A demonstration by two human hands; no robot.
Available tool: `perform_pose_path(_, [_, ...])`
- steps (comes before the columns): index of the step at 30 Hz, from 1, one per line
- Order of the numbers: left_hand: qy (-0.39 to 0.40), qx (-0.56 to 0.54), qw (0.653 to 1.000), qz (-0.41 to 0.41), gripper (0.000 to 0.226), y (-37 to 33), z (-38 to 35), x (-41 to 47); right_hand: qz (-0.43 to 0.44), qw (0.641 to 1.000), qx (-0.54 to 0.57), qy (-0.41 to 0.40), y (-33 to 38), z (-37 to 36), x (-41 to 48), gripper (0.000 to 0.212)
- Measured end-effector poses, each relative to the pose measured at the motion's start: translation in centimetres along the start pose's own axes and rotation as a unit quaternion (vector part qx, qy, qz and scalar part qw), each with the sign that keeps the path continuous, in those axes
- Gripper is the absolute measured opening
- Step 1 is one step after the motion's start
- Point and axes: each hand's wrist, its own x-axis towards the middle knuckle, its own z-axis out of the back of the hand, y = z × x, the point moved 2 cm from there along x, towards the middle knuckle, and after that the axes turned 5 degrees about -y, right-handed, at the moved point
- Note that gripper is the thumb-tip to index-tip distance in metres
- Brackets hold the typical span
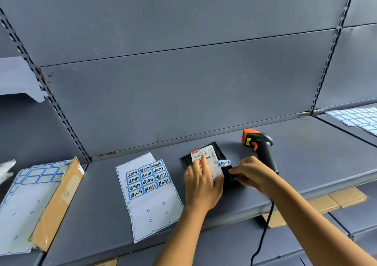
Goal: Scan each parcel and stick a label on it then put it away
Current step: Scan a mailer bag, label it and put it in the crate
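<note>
A small black parcel [216,153] with a white shipping slip lies flat on the grey shelf [306,159]. My left hand [201,184] rests flat on the parcel, fingers spread over the slip. A blue-edged sticker label [224,163] sits at the parcel's right edge. My right hand [252,174] is right beside it, fingers pinched at the parcel's right side. Whether they grip anything is unclear. An orange and black barcode scanner [259,145] lies on the shelf just behind my right hand. To the left lies the label sheet [148,181] with several written stickers.
A cardboard box [59,202] with used label sheets on it sits on the left shelf bay. More blank label sheets [357,116] lie at the far right. The scanner cable [263,233] hangs over the shelf's front edge. Flattened cardboard [326,202] sits on the shelf below.
</note>
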Motion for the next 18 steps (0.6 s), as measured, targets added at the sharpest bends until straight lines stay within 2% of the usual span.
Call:
perform_pose_path(2, [0.009,-0.035,0.999,0.01,0.068,0.2,0.1,0.2,-0.011,0.998,0.063,0.009,0.0,-0.5,-1.2,0.024])
perform_pose_path(4, [0.014,-0.071,0.997,0.012,0.068,0.2,0.2,0.0,-0.021,0.992,0.123,-0.007,-0.5,-1.1,-1.7,0.045])
perform_pose_path(6, [0.012,-0.112,0.994,0.018,0.073,-0.1,0.6,-0.2,-0.02,0.987,0.153,-0.034,-1.1,-1.4,-2.1,0.052])
perform_pose_path(9, [-0.019,-0.182,0.983,0.037,0.077,-0.1,1.5,-0.5,0.006,0.983,0.174,-0.06,-1.7,-0.8,-2.9,0.052])
perform_pose_path(14, [-0.114,-0.308,0.929,0.169,0.071,-0.8,3.2,-3.1,0.054,0.968,0.231,-0.088,-2.7,3.8,-6.2,0.046])
perform_pose_path(18, [-0.147,-0.313,0.926,0.15,0.064,-5.1,4.0,-5.7,0.072,0.952,0.271,-0.12,-4.2,9.3,-10.0,0.045])
